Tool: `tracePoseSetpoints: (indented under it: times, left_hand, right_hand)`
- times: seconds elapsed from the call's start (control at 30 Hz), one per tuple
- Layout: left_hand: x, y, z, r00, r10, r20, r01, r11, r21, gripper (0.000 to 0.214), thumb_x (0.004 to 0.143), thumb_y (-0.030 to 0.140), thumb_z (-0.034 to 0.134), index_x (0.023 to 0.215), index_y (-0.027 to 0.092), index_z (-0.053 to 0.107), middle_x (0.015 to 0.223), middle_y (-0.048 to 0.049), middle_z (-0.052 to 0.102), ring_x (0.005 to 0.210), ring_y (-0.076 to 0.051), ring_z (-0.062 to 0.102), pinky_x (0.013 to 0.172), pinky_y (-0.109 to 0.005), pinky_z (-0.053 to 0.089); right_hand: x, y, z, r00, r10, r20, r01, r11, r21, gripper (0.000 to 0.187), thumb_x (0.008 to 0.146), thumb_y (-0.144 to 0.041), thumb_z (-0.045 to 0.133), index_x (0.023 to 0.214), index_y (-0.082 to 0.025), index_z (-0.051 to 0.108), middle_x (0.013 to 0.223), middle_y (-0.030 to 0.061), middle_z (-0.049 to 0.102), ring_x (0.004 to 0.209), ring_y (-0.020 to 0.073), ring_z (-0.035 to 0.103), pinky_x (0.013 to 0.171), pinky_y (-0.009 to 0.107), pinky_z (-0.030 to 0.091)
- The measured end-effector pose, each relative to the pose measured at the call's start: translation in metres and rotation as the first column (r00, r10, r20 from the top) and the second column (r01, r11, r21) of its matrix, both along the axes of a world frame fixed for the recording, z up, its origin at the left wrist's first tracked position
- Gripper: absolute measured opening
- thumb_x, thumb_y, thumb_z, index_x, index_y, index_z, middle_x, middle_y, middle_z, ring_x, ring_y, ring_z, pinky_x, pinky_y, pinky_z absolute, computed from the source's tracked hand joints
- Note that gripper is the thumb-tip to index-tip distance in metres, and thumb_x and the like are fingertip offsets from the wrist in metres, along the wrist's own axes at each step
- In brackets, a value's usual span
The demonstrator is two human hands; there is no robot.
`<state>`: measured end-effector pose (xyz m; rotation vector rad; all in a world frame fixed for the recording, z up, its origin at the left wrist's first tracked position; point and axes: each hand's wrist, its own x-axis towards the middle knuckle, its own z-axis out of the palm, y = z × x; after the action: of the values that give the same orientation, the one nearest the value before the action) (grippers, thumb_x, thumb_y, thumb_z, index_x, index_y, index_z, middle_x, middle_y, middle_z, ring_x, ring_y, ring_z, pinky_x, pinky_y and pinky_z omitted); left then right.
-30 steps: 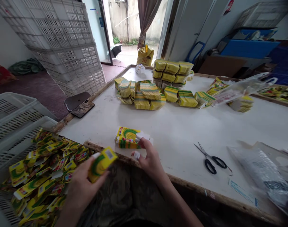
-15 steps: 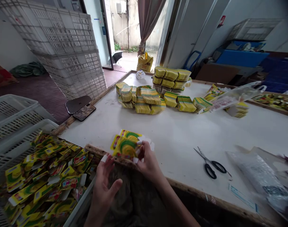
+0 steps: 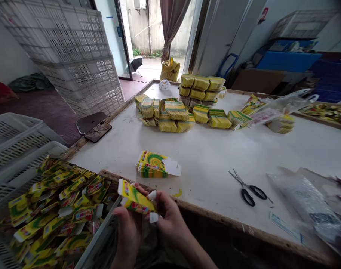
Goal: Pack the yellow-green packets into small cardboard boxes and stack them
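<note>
A small yellow-and-green carton (image 3: 135,198) is held between my two hands at the table's front edge. My right hand (image 3: 170,216) pinches its right end, with white wraps on the fingertips. My left hand (image 3: 128,231) has its fingers behind the carton and the thumb along its lower left side. Just beyond lies a small stack of flat cartons (image 3: 152,164), white flaps pointing right. To the left, a white plastic crate (image 3: 96,239) holds a heap of similar yellow cartons (image 3: 66,213).
Bundled flat cartons (image 3: 176,111) are piled across the white table (image 3: 209,157). Black-handled scissors (image 3: 249,190) and a clear plastic bag (image 3: 307,205) lie at the right. A phone (image 3: 98,130) rests near the left edge. Tall white crates (image 3: 77,56) stand behind.
The stack of flat cartons, at my right hand before, now lies on the table. One carton has come between my hands, which have drawn together at the edge.
</note>
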<state>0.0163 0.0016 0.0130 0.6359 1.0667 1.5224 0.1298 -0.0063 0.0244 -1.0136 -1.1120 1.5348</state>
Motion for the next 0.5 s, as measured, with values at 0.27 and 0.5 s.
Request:
tracePoseSetpoints:
  times: [0.27, 0.5]
  left_hand:
    - [-0.038, -0.002, -0.015, 0.936, -0.248, -0.251, 0.247, 0.968, -0.033, 0.054, 0.072, 0.065, 0.066, 0.096, 0.018, 0.074, 0.095, -0.0105, 0.076, 0.094, -0.031, 0.07, 0.086, -0.042, 0.056]
    - [-0.038, -0.003, 0.015, 0.515, -0.685, -0.516, 0.704, 0.681, -0.202, 0.099, 0.053, 0.062, 0.081, 0.138, 0.026, 0.046, 0.135, -0.0126, 0.059, 0.119, -0.035, 0.058, 0.101, -0.048, 0.047]
  right_hand:
    - [0.059, 0.006, 0.002, 0.89, -0.155, 0.429, -0.037, 0.912, 0.408, 0.015, 0.087, -0.016, 0.054, 0.081, -0.021, 0.066, 0.075, 0.0015, 0.06, 0.067, 0.0154, 0.056, 0.061, 0.025, 0.045]
    - [0.075, -0.003, 0.019, 0.643, -0.149, 0.751, -0.512, 0.646, 0.567, 0.018, 0.093, -0.022, 0.058, 0.105, -0.031, 0.068, 0.087, 0.0023, 0.069, 0.086, 0.0205, 0.056, 0.084, 0.037, 0.047]
